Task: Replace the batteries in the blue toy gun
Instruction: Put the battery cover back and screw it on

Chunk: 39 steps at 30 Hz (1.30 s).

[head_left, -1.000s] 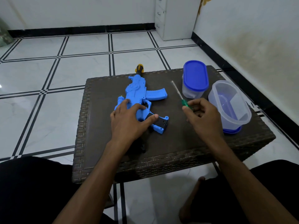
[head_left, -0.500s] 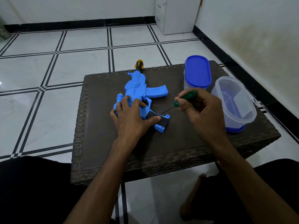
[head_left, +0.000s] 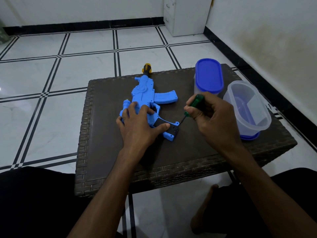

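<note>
Blue plastic toy gun [head_left: 145,98] flat on dark wicker table [head_left: 106,152], left hand [head_left: 139,124] pressing it, fingers spread. Right hand [head_left: 211,117] grips green-handled screwdriver [head_left: 195,104]; seat tip squarely (cover screw not discernible), push while turning.

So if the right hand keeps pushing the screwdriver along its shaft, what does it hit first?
Most likely the black butt panel of the blue toy gun; the screwdriver tip in the right hand looks at or just off it.

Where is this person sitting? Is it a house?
Probably a room in a home. There is a tiled floor, a white drawer cabinet in the corner, and a low woven table with a toy gun and food boxes.
</note>
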Tool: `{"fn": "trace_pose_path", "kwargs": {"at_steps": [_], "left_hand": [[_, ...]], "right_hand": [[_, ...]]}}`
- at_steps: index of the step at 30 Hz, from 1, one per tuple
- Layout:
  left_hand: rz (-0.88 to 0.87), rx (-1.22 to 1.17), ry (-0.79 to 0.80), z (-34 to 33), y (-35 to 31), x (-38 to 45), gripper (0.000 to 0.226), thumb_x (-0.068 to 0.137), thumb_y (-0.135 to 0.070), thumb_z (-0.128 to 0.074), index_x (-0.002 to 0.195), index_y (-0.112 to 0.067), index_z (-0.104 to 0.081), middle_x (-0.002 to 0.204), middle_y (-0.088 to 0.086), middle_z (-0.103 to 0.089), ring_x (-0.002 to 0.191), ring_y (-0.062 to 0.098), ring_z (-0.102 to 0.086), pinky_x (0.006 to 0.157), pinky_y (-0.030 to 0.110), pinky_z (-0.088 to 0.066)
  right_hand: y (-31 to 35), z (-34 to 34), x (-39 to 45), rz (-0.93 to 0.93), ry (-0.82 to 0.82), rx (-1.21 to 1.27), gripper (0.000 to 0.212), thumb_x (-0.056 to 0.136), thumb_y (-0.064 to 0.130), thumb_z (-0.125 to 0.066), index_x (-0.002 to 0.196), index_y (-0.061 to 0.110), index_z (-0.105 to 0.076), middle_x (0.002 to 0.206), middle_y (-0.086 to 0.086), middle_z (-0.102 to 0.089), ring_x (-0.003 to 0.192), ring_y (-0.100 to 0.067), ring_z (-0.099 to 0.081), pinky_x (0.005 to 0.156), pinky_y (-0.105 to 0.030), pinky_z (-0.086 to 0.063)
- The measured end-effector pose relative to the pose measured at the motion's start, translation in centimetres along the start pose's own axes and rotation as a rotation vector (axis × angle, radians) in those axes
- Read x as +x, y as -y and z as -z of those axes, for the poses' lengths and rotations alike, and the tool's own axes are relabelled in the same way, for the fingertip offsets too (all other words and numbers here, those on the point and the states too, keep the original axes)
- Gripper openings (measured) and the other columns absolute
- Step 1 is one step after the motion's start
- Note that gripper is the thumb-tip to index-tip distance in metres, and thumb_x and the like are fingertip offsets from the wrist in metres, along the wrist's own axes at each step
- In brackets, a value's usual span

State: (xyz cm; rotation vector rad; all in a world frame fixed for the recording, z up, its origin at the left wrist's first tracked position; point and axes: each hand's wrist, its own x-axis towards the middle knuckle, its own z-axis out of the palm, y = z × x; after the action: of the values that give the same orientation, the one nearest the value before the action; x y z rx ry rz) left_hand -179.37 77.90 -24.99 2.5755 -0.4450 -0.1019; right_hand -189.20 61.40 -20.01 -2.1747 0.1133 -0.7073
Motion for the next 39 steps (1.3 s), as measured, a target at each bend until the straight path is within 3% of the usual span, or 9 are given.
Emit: {"fn": "trace_pose_path", "kwargs": {"at_steps": [8, 11, 17, 20, 24, 28, 30, 35, 39], "left_hand": [[-0.021, -0.001, -0.026, -0.2, 0.3, -0.1, 0.060, 0.067, -0.074, -0.063, 0.114, -0.038, -0.052, 0.157, 0.001, -0.018, 0.145, 0.027, -0.014, 0.116, 0.051, -0.012], [-0.024, 0.000, -0.031, -0.3, 0.4, 0.0, 0.060, 0.067, -0.075, -0.063, 0.113, -0.038, -0.052, 0.157, 0.001, -0.018, 0.145, 0.027, -0.014, 0.115, 0.051, -0.012], [-0.032, 0.008, -0.038, -0.3, 0.4, -0.1, 0.061, 0.067, -0.075, -0.061, 0.115, -0.038, -0.052, 0.157, 0.001, -0.018, 0.144, 0.027, -0.015, 0.115, 0.050, -0.011], [-0.027, 0.013, -0.033, -0.3, 0.3, -0.1, 0.060, 0.068, -0.074, -0.062, 0.115, -0.037, -0.052, 0.156, 0.001, -0.018, 0.144, 0.027, -0.015, 0.115, 0.050, -0.011], [-0.028, -0.005, -0.035, -0.2, 0.3, -0.2, 0.058, 0.067, -0.073, -0.063, 0.113, -0.038, -0.053, 0.156, 0.000, -0.019, 0.144, 0.026, -0.015, 0.115, 0.050, -0.012], [-0.028, 0.002, -0.035, -0.2, 0.3, -0.2, 0.059, 0.067, -0.074, -0.063, 0.113, -0.038, -0.053, 0.156, 0.001, -0.019, 0.144, 0.026, -0.015, 0.115, 0.050, -0.011], [-0.026, 0.003, -0.041, -0.2, 0.3, -0.1, 0.060, 0.067, -0.074, -0.063, 0.113, -0.038, -0.053, 0.156, 0.001, -0.019, 0.144, 0.026, -0.015, 0.115, 0.050, -0.012], [-0.024, 0.018, -0.033, -0.2, 0.2, -0.1, 0.061, 0.067, -0.074, -0.062, 0.114, -0.037, -0.053, 0.156, 0.001, -0.019, 0.144, 0.026, -0.015, 0.115, 0.050, -0.012], [-0.027, 0.012, -0.040, -0.2, 0.2, -0.2, 0.060, 0.067, -0.074, -0.063, 0.113, -0.038, -0.053, 0.156, 0.001, -0.020, 0.144, 0.026, -0.016, 0.115, 0.049, -0.012]], "right_hand": [[0.3, -0.2, 0.5, 0.122, 0.067, -0.091, 0.033, 0.089, 0.019, -0.066, 0.121, 0.018, -0.056, 0.091, 0.001, -0.065, 0.082, -0.010, -0.064, 0.073, -0.029, -0.056], [0.5, -0.4, 0.8, 0.243, 0.143, -0.234, 0.044, 0.091, 0.022, -0.063, 0.132, 0.022, -0.049, 0.093, 0.012, -0.055, 0.078, -0.005, -0.054, 0.069, -0.023, -0.050], [1.3, -0.1, 1.5, 0.208, 0.239, -0.075, 0.033, 0.100, 0.015, -0.046, 0.133, 0.012, -0.050, 0.122, 0.007, -0.059, 0.113, -0.001, -0.055, 0.094, -0.014, -0.045], [1.7, 0.2, 1.8, 0.186, 0.210, -0.016, 0.032, 0.096, 0.010, -0.054, 0.128, 0.015, -0.056, 0.104, 0.008, -0.067, 0.094, -0.009, -0.067, 0.080, -0.030, -0.056], [1.7, -0.4, 2.0, 0.262, 0.134, -0.263, 0.025, 0.094, 0.023, -0.060, 0.119, 0.018, -0.061, 0.088, 0.014, -0.058, 0.074, -0.008, -0.056, 0.066, -0.030, -0.050], [1.9, -0.4, 1.8, 0.186, 0.225, -0.134, 0.032, 0.101, 0.016, -0.041, 0.132, 0.012, -0.052, 0.115, 0.004, -0.061, 0.104, -0.001, -0.055, 0.090, -0.014, -0.045], [2.1, -0.1, 1.8, 0.134, 0.287, -0.005, 0.036, 0.102, 0.013, -0.039, 0.137, 0.012, -0.048, 0.126, 0.000, -0.062, 0.116, -0.004, -0.057, 0.097, -0.019, -0.047], [1.9, -0.6, 2.0, 0.228, 0.176, -0.204, 0.019, 0.095, 0.018, -0.058, 0.113, 0.018, -0.061, 0.086, 0.008, -0.062, 0.077, -0.007, -0.058, 0.066, -0.029, -0.049], [2.0, -0.5, 2.0, 0.170, 0.200, -0.125, 0.029, 0.100, 0.016, -0.044, 0.127, 0.011, -0.056, 0.114, 0.002, -0.062, 0.104, -0.004, -0.056, 0.088, -0.018, -0.046]]}}
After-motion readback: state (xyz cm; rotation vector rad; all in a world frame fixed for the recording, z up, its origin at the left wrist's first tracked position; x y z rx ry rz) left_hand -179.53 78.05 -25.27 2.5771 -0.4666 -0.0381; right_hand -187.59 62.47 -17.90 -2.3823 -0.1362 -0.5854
